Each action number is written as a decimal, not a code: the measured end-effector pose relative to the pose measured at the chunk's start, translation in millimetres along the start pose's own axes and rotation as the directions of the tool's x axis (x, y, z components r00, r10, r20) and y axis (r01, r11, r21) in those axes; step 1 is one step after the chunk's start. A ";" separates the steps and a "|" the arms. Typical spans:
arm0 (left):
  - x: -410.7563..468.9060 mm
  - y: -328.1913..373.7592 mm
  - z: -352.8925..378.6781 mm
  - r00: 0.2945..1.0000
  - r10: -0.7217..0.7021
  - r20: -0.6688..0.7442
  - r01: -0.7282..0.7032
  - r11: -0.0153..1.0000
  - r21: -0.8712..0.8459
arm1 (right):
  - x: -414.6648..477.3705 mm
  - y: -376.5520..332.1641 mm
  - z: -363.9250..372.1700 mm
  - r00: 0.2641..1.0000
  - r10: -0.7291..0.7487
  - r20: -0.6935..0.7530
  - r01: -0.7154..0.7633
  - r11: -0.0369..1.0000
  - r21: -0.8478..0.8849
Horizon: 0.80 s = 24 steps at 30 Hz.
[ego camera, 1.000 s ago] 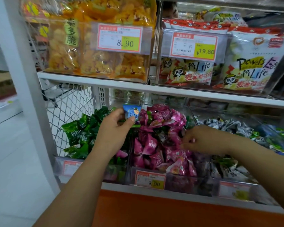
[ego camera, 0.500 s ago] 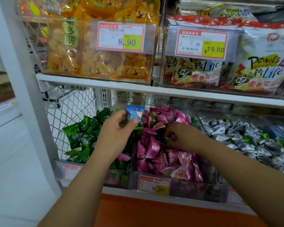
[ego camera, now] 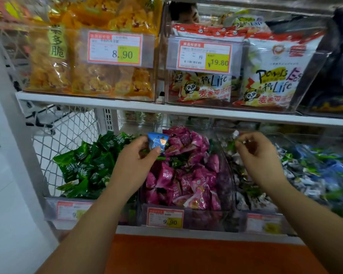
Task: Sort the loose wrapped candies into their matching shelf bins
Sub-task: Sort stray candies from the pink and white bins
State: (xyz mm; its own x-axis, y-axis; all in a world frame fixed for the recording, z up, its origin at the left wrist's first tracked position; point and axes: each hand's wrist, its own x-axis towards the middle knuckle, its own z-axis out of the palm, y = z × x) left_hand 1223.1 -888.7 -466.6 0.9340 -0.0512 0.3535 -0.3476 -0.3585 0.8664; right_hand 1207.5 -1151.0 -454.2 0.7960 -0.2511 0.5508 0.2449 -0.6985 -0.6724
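Observation:
My left hand (ego camera: 135, 165) holds a blue wrapped candy (ego camera: 157, 142) between thumb and fingers, along with a small green-wrapped piece below it, above the divide between the green-candy bin (ego camera: 87, 167) and the pink-candy bin (ego camera: 186, 175). My right hand (ego camera: 255, 155) pinches a small silver-and-green wrapped candy (ego camera: 236, 138) above the bin of silver candies (ego camera: 251, 194), to the right of the pink bin.
Further right lie blue and green wrapped candies (ego camera: 325, 167). A white shelf board (ego camera: 186, 112) hangs just above the bins, carrying bagged snacks (ego camera: 91, 62) with price tags. A wire mesh panel (ego camera: 67, 139) and white post close the left side. An orange ledge (ego camera: 186, 254) runs below.
My right hand rose out of the pink bin and moved right, now pinching a small silver-green candy over the silver bin. The left hand kept its blue candy nearly still.

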 end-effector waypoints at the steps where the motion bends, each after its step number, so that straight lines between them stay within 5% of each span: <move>1: -0.4 0.4 1.5 1.000 0.003 0.007 -0.003 1.000 -0.001 | -0.4 7.2 -5.7 0.999 0.032 -0.008 -0.032 0.998 -0.048; 5: -1.3 0.5 6.5 1.000 0.016 0.021 -0.016 1.000 0.005 | -2.4 20.4 -15.1 0.994 0.091 0.053 -0.071 0.952 -0.299; 11: -1.7 -0.5 5.2 1.000 0.018 0.009 -0.018 1.000 0.006 | 8.2 -9.2 7.0 0.936 -0.124 0.329 0.241 0.908 -0.344; 15: -1.0 -4.5 0.4 1.000 0.023 0.002 -0.023 1.000 0.004 | 26.9 -16.2 28.3 0.787 0.153 0.597 0.380 0.643 -0.665; 18: 0.4 -7.0 -3.0 1.000 0.024 -0.013 -0.025 1.000 -0.004 | 28.1 -17.8 30.5 0.717 0.206 0.666 0.433 0.617 -0.657; 24: 2.1 -10.3 -5.5 1.000 0.021 -0.023 -0.021 1.000 0.008 | 10.6 -19.0 3.7 0.656 0.085 0.750 0.533 0.651 -0.540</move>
State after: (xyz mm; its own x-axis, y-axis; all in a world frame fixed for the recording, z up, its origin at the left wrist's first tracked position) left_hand 1228.2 -880.0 -472.9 0.9244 -0.0375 0.3796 -0.3663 -0.3647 0.8561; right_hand 1213.3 -1137.9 -437.4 0.9581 0.2784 -0.0666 0.2848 -0.9507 0.1230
